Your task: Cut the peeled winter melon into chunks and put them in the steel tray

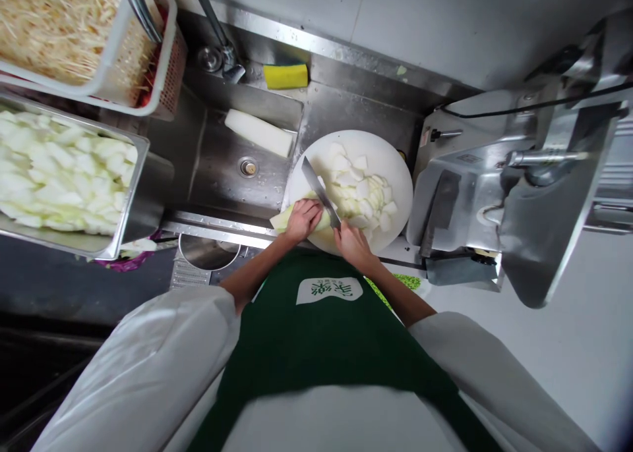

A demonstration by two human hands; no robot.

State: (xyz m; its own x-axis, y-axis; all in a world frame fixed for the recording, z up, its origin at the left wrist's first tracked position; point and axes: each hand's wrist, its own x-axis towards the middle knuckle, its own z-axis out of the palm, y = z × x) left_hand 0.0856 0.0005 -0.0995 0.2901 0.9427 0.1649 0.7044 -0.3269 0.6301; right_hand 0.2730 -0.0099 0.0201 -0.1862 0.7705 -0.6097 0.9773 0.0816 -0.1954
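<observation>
A long pale vegetable (279,220) is held down along the near edge of the round white board (368,141), with its long axis laid roughly crosswise to the body. Its left end is left jutting past the board's rim, toward the sink (217,175). It is covered by the left hand (303,220), whose grip is closed over it, fingers bent on top. The handle of the knife (316,180) is enclosed in the right hand's grip (352,240), just beside the vegetable's right end. The blade is slanted across that end, its tip pointed away from the body and to the left, so that the two long axes are crossed rather than lined up. The left fingertips are set very near the blade; whether the edge is sunk into the flesh cannot be told. Beyond the blade, to the right, cut pieces (368,198) are spread on the board, which is carried by the metal counter (324,103).
</observation>
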